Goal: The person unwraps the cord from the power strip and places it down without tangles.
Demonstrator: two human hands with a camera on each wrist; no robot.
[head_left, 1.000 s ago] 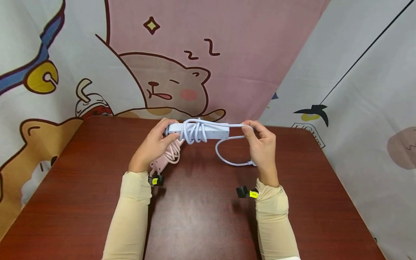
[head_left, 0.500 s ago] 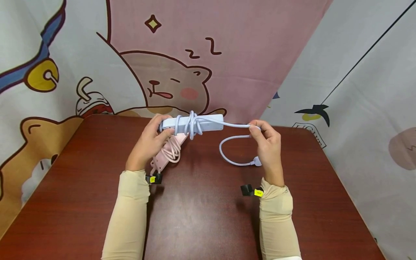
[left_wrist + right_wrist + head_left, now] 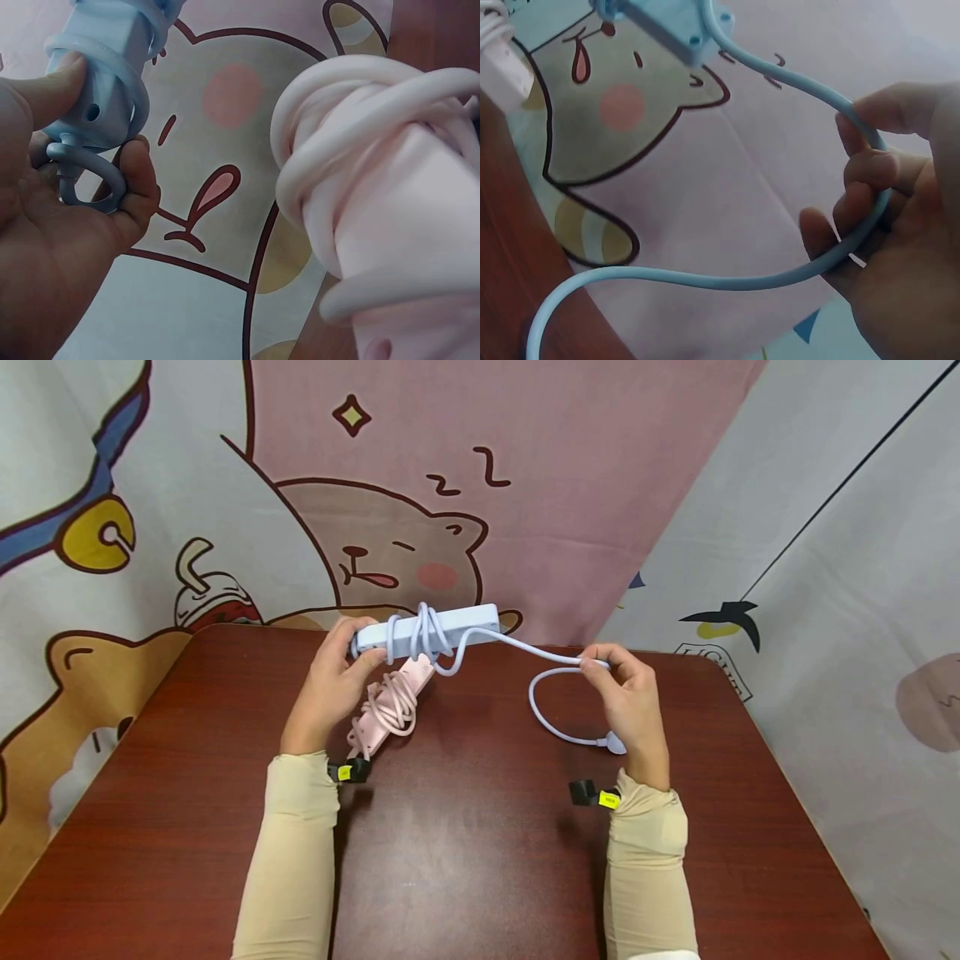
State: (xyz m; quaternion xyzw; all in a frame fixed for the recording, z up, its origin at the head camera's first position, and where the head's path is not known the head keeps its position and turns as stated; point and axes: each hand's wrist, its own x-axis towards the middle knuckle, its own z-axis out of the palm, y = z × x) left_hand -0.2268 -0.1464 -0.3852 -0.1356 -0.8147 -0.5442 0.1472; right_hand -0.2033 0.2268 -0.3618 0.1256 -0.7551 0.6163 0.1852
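Note:
My left hand [image 3: 325, 693] grips one end of a light-blue power strip [image 3: 474, 620], held tilted above the back of the table. Several turns of its own cord [image 3: 139, 97] wrap round the strip's middle. To the right, my right hand [image 3: 628, 702] pinches that blue cord [image 3: 780, 73] between thumb and fingers, and the stretch from strip to hand sags a little. From there the cord loops down to its plug [image 3: 616, 743], just left of the right wrist. A pink power strip [image 3: 377, 720] wrapped in its pale cord [image 3: 352, 97] lies beside my left hand.
The dark reddish-brown table [image 3: 465, 860] spreads under both forearms. Behind it hangs a curtain [image 3: 585, 510] with cartoon animals. Small black wrist devices [image 3: 582, 792] with yellow labels sit at both wrists.
Both hands have drawn apart, the left one going left and the right one right. The blue strip has tilted up at its right end, and a length of cord has come looser from its wraps.

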